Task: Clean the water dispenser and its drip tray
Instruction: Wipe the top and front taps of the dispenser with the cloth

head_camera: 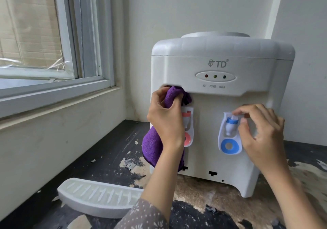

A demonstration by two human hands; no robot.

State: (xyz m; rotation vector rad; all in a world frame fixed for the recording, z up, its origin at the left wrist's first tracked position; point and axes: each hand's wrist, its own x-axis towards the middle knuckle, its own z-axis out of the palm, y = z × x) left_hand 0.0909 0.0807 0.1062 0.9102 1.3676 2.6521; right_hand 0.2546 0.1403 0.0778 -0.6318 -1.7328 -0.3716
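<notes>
A white tabletop water dispenser (223, 64) stands on a worn dark table. My left hand (166, 115) grips a purple cloth (172, 94) and pushes its top into the recess under the front panel, above the red tap (187, 120); the rest of the cloth hangs below my wrist. My right hand (260, 131) pinches the top of the blue tap (231, 124) between thumb and forefinger. The white slotted drip tray (99, 196) lies detached on the table, left of and in front of the dispenser.
The table top (113, 166) is black with peeled patches and loose flakes. A window with a white frame and sill (58, 94) fills the left side. A pale wall stands close behind the dispenser.
</notes>
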